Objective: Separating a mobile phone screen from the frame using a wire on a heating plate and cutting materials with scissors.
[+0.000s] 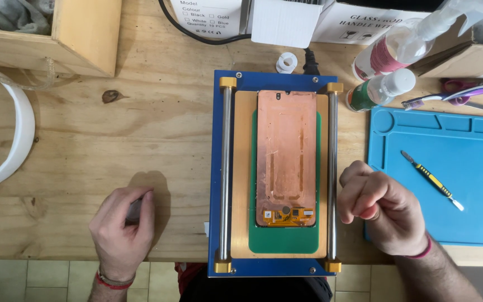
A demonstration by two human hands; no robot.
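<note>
A phone screen panel (286,162) lies copper back up on a green mat (283,241). The mat sits on a blue-framed heating plate (218,140) with two metal rails. My left hand (123,226) rests on the wooden table to the left of the plate, with its fingers curled over a small grey piece (135,210) that is mostly hidden. My right hand (381,208) is a loose fist beside the right rail (332,168), at the edge of a blue work mat, and nothing shows in it.
The blue silicone work mat (448,145) holds a yellow-and-black pry tool (432,180). Two bottles (384,89), a toothbrush and scissors (465,92) lie behind it. White boxes (286,22), a black cable and a white ring (287,61) are at the back. A wooden box (85,33) and a white bowl (20,140) are on the left.
</note>
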